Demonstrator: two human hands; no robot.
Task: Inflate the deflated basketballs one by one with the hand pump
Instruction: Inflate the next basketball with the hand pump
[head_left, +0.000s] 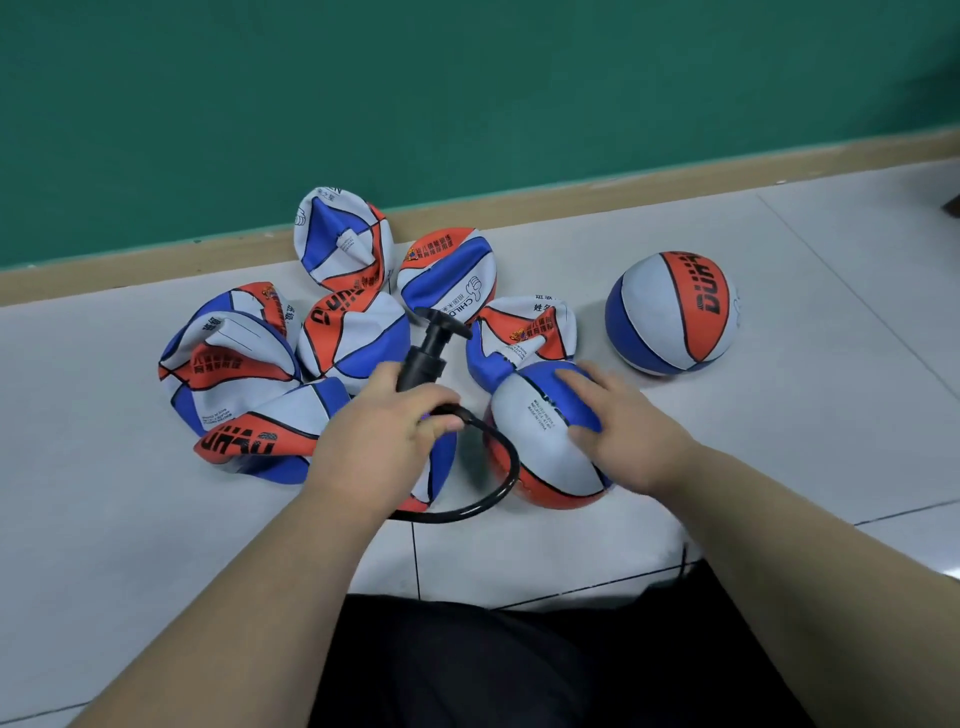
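The left hand grips the hand pump (handle tilted away), just left of the basketball under the spread right hand, with the hose looping between.

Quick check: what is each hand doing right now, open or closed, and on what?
Left hand: closed, gripping the black hand pump.
Right hand: open, resting on the basketball nearest the person.
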